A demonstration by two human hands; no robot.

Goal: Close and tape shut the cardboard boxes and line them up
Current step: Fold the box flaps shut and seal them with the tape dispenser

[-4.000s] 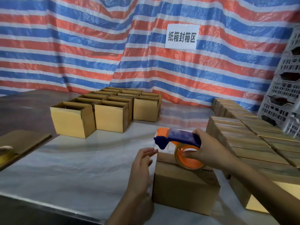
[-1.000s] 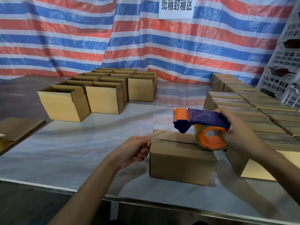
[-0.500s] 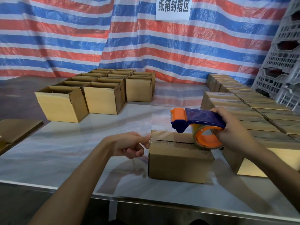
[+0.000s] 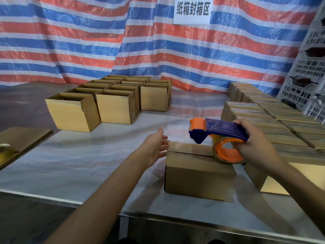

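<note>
— Near the front edge of the tabletop (image 4: 79,155), what stands there?
— One closed cardboard box (image 4: 198,175), with clear tape glinting at the left end of its seam. The left hand (image 4: 153,148) is at that end, fingers (image 4: 162,143) straight and released, holding nothing.
— And the right hand (image 4: 255,145)?
— Clenched round the handle of the tape dispenser (image 4: 218,132), its orange roll down at the box's right end.
— Other boxes?
— Open boxes (image 4: 114,108) back left; taped boxes (image 4: 263,120) in rows on the right.
</note>
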